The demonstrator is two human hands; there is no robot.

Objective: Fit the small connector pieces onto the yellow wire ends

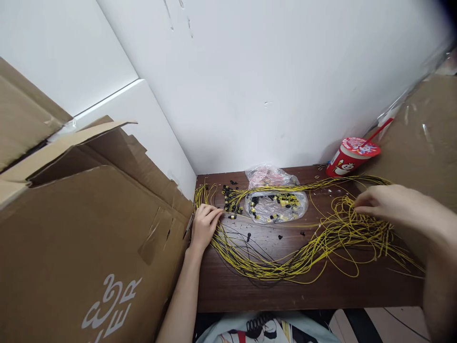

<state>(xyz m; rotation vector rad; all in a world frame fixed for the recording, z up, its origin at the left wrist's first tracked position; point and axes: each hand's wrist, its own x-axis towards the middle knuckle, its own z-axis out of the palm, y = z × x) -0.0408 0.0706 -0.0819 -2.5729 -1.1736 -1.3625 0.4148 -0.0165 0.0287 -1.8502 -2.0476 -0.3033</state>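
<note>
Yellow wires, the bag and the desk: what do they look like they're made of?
Yellow wires: thin, plastic-insulated by the look, glossy, lying in loose curls. Bag: clear thin plastic film, crinkled, shiny, with small parts visible through it. Desk: dark brown wood or wood-look laminate with faint grain; which one cannot be told.

Yellow wires (pixel 303 259), dark brown table (pixel 307 290), red cup (pixel 348 162)
</note>
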